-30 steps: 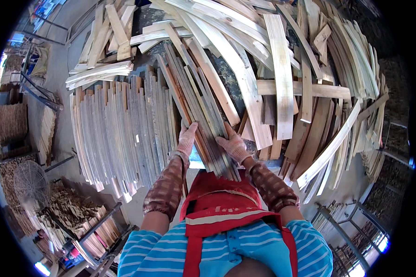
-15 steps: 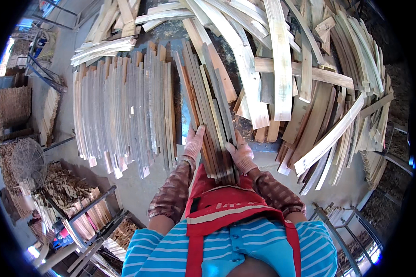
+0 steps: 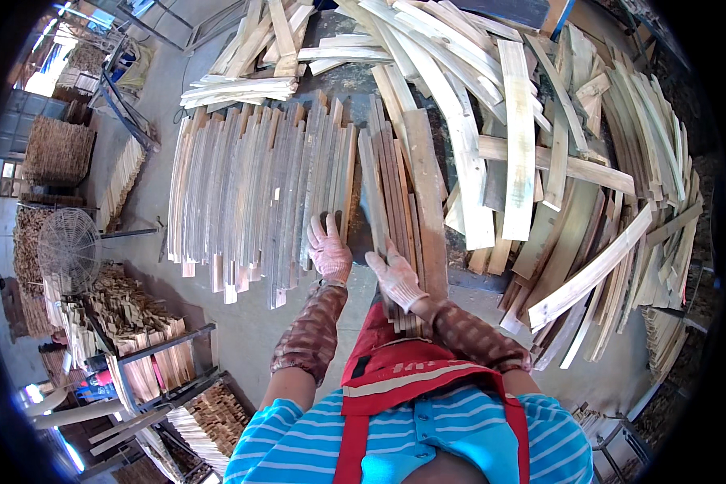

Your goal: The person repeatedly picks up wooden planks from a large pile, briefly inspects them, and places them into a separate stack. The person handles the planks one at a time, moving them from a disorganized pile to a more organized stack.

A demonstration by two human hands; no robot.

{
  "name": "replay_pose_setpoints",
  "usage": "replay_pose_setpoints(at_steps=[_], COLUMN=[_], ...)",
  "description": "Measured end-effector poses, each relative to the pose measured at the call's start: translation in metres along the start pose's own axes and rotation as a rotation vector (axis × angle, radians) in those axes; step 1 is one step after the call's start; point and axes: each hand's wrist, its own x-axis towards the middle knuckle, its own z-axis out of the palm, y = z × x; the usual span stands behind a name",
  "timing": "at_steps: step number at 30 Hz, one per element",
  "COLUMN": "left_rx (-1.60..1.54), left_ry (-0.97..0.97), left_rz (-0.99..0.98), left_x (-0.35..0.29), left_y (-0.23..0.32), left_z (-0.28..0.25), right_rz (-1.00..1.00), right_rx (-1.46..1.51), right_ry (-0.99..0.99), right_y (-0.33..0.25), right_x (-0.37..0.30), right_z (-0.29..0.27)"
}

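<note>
A long row of wooden strips point(image 3: 242, 194) stands on edge at the left, side by side, their near ends uneven. My left hand point(image 3: 329, 250), in a pale knit glove, lies on the right end of this row with its fingers spread. Before my body is a smaller bundle of strips point(image 3: 394, 177), with a wide flat board point(image 3: 427, 194) along its right side. Over the bundle's near part rests my gloved right hand point(image 3: 397, 278), thumb apart from the fingers, not wrapped around a strip. The bundle's near ends reach my red apron point(image 3: 403, 363).
Loose pale boards point(image 3: 516, 137) lie crosswise in a heap at the far right, one slanting board point(image 3: 593, 270) jutting toward me. More boards point(image 3: 242, 89) lie at the far left. A fan point(image 3: 70, 250) and stacked wood point(image 3: 141, 331) stand on the left.
My left hand has left the bundle's side and moved left onto the row. The right hand has shifted from the bundle's right side to its top. The bundle's strips lie differently, and the view has shifted.
</note>
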Motion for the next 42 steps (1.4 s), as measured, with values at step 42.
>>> replay_pose_setpoints(at_steps=[42], left_rx=[-0.579], left_ry=[-0.353], left_rz=[-0.218], left_x=[-0.027], left_y=[0.099], left_z=[0.016], right_rz=[0.063], right_rx=[-0.427], right_ry=[0.131], right_y=[0.075], right_x=[-0.025], right_z=[-0.052])
